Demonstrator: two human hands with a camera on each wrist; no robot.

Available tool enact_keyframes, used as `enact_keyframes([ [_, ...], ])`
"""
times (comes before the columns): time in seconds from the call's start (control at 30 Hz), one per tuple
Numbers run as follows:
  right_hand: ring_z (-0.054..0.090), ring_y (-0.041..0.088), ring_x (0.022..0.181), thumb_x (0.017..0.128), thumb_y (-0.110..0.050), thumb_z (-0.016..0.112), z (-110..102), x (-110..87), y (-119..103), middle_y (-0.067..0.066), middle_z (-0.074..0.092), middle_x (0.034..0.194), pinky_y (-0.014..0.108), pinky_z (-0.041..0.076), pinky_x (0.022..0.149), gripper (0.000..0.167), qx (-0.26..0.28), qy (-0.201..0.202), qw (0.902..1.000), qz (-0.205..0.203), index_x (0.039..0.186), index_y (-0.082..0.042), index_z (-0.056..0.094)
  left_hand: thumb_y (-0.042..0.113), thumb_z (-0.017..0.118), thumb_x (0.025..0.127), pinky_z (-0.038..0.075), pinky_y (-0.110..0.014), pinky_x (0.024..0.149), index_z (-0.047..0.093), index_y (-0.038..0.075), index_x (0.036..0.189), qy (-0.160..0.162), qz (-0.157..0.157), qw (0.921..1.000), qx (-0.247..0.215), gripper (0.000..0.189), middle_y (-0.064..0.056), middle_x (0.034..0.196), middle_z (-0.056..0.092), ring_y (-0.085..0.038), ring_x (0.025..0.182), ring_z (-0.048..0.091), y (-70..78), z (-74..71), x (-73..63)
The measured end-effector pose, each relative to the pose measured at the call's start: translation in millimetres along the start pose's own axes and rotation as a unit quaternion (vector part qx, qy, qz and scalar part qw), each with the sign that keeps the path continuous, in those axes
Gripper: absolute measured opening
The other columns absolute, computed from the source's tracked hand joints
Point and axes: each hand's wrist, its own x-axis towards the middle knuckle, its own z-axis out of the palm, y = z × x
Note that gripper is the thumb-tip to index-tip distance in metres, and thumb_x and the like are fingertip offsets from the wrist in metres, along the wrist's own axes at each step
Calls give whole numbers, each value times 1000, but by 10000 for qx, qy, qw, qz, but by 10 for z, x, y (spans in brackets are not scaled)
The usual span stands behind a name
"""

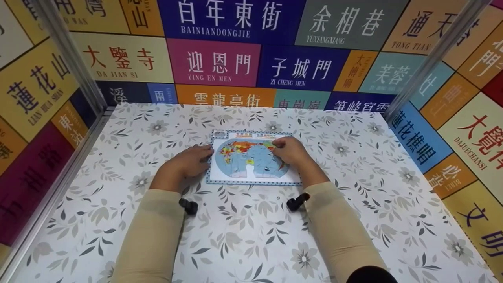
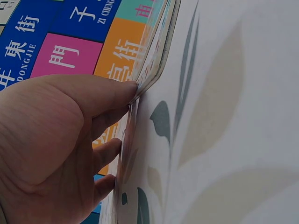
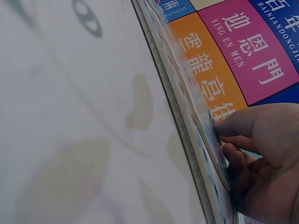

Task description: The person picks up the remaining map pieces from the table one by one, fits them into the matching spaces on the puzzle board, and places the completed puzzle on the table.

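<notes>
A world-map jigsaw puzzle (image 1: 257,157) lies flat on the table in a board with a dotted blue border, and a white gap shows at the map's lower middle. My left hand (image 1: 192,162) rests against the board's left edge. In the left wrist view, the thumb of that hand (image 2: 56,135) touches the board edge (image 2: 163,51), with the other fingers extended beside it. Over the map's upper right, the fingers of my right hand (image 1: 291,151) are bent and pinch a puzzle piece (image 1: 269,146) with green on it. The right wrist view shows this hand (image 3: 268,156) low against the map; its fingers hide most of the piece.
A white cloth with grey flowers and leaves covers the table (image 1: 235,236). Panels with coloured blocks of Chinese lettering (image 1: 220,63) stand behind and at both sides, with metal posts (image 1: 74,51) at the corners. Black wrist mounts (image 1: 189,206) sit on both sleeves.
</notes>
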Motion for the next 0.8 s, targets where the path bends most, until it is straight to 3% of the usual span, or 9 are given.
enact_keyframes([
  [0.53, 61, 23, 127, 104, -25, 69, -4, -33, -30, 5, 65, 139, 43, 52, 113, 36, 223, 81, 9996, 118, 139, -18, 68, 33, 50, 112, 7, -59, 139, 32, 32, 170, -17, -59, 10000, 35, 61, 11, 182, 16, -29, 171, 4, 6, -8, -25],
  [0.8, 59, 24, 129, 104, -25, 68, -9, -31, -28, 5, 65, 138, 44, 50, 115, 36, 107, 151, 9997, 159, 139, -18, 68, 35, 51, 112, 7, -60, 139, 31, 37, 169, -92, -167, 9998, -19, 61, 14, 182, 14, -28, 172, 2, 20, -17, -35],
])
